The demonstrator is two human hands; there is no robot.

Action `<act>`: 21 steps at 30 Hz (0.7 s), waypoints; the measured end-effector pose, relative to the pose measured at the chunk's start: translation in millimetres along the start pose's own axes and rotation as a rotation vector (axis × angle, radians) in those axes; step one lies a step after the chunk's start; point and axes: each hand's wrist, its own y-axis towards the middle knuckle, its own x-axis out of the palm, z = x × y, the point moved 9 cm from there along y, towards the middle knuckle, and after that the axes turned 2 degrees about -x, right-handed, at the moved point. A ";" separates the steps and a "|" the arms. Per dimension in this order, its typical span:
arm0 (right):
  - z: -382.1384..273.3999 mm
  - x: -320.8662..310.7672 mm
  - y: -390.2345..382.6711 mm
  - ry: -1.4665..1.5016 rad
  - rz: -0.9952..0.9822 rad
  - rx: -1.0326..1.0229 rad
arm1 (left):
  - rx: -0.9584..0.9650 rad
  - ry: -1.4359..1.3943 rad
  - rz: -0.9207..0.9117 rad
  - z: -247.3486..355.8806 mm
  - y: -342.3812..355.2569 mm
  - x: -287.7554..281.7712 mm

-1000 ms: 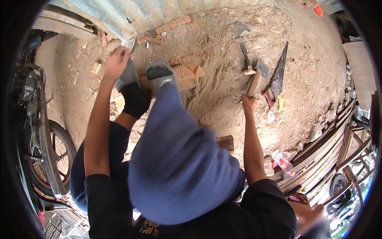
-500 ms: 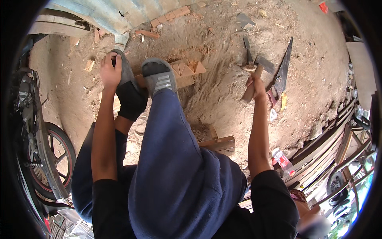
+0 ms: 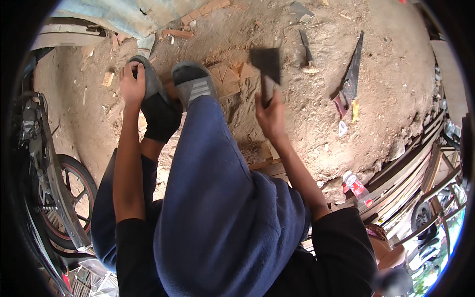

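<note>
My right hand (image 3: pixel 271 115) grips the wooden handle of a hatchet (image 3: pixel 266 67), whose broad dark blade is raised over the dirt floor. A reddish-brown wood block (image 3: pixel 227 88) with triangular cut faces lies beside and partly beneath my right foot, which wears a grey slide sandal (image 3: pixel 200 89) with pale stripes. Reaching down on the left, my left hand (image 3: pixel 132 89) has its fingers bent over the toe of the other slide sandal (image 3: pixel 154 84). My foot and that sandal hide part of the wood.
A handsaw (image 3: pixel 351 74) and a flat dark chisel-like tool (image 3: pixel 307 47) lie on the ground to the right. A plastic bottle (image 3: pixel 356 187) rests near stacked planks (image 3: pixel 396 188). At the left stands a motorcycle (image 3: pixel 59 198). Another person (image 3: pixel 388 250) is partly visible at lower right.
My right hand has swung the hatchet leftward from beside the saw toward the wood block, blade now raised. My left hand keeps its place at the sandal. The view has shifted slightly.
</note>
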 end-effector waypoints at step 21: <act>-16.4 -8.9 -0.3 0.170 -0.092 0.114 | -0.092 -0.068 0.017 -23.5 -1.3 -0.4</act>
